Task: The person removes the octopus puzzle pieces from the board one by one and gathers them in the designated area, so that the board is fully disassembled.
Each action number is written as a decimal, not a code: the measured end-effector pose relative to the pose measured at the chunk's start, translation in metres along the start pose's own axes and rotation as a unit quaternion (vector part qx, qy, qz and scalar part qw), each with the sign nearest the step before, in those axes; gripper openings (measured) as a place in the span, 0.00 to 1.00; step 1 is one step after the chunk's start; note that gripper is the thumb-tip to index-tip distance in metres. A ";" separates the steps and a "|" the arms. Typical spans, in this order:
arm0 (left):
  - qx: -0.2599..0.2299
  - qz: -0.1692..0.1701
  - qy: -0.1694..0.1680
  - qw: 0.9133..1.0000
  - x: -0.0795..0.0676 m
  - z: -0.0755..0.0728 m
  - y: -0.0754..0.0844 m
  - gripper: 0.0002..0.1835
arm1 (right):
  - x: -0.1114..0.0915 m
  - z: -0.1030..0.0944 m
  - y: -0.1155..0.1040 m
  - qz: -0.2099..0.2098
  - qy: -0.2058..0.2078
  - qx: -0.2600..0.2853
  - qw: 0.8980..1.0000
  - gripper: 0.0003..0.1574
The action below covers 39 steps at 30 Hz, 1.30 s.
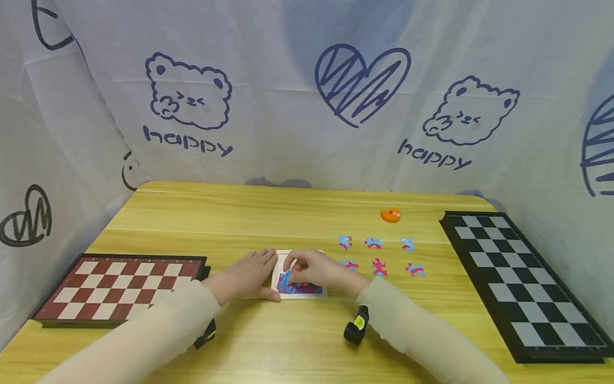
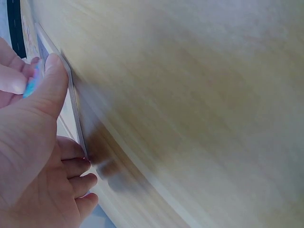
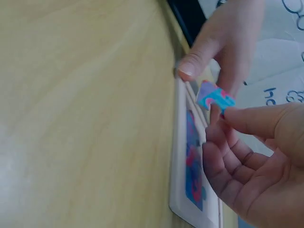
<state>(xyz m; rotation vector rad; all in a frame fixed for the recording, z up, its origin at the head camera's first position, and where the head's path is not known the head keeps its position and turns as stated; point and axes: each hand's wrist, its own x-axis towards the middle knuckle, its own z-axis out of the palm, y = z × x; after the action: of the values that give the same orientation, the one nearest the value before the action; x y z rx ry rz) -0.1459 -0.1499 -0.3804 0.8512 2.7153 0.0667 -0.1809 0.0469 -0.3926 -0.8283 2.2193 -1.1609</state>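
A white puzzle frame (image 1: 302,297) lies on the table, its near part filled with blue, purple and pink pieces. My left hand (image 1: 251,274) rests along the frame's left side with its fingers straight; the left wrist view shows the thumb (image 2: 56,78) on the frame's edge. Over the frame, my right hand (image 1: 314,268) pinches a jigsaw piece (image 3: 213,96) between thumb and fingers. That piece is blue, purple and pink and is held tilted above the frame in the right wrist view. Loose jigsaw pieces (image 1: 379,266) lie in two rows to the right.
A red and white chessboard (image 1: 127,288) is at the left, a black and white one (image 1: 523,282) at the right. An orange object (image 1: 390,215) lies behind the loose pieces. A printed white curtain (image 1: 273,106) hangs past the wooden table's (image 1: 230,213) far edge.
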 end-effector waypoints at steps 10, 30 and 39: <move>0.000 -0.004 -0.004 1.000 0.000 0.000 0.001 0.48 | -0.033 -0.025 0.012 -0.001 0.018 0.030 0.999 0.06; -0.008 0.002 0.002 1.000 -0.001 0.002 -0.002 0.48 | -0.092 -0.047 0.048 0.016 0.015 -0.018 1.000 0.05; -0.007 0.005 0.002 1.000 -0.001 0.000 0.000 0.48 | -0.102 -0.047 0.046 0.020 0.036 -0.079 0.996 0.06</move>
<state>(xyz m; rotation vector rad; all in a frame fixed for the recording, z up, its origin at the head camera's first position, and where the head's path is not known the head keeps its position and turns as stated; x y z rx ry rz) -0.1451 -0.1506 -0.3806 0.8602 2.7112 0.0893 -0.1547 0.1652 -0.3931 -0.8125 2.3998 -1.0223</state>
